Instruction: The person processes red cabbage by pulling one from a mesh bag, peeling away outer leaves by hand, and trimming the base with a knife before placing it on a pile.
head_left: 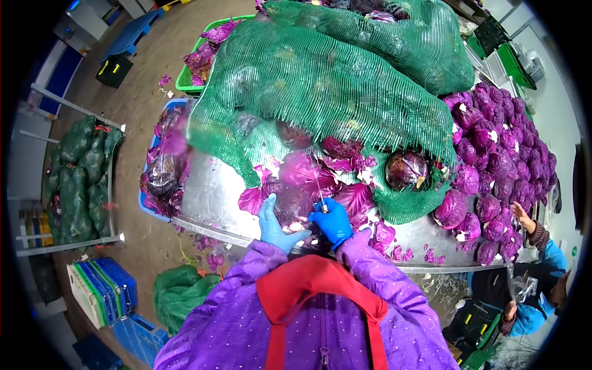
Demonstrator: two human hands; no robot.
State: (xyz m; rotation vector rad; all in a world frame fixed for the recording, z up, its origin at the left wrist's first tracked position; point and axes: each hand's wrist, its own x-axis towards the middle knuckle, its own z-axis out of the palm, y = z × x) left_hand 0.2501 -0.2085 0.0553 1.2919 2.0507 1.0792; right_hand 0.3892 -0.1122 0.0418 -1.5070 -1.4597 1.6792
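My left hand (277,227), in a light blue glove, has its fingers stretched and its thumb out, beside a red cabbage (293,203) at the metal table's near edge. Whether it touches that cabbage is hard to tell. My right hand (333,223), in a darker blue glove, is closed around a small knife (324,207), its thin blade pointing away from me. Another dark cabbage (313,239) shows partly below my hands. Loose purple leaves (353,200) lie around them. Just beyond, a green mesh sack (320,80) spills cabbages, one brownish cabbage (406,171) at its mouth.
Many cabbages (499,157) are heaped on the table's right side, where a co-worker's hand (523,217) reaches in. A blue crate (148,200) and a green crate (185,79) of leaves stand left. Another full mesh sack (425,46) lies behind.
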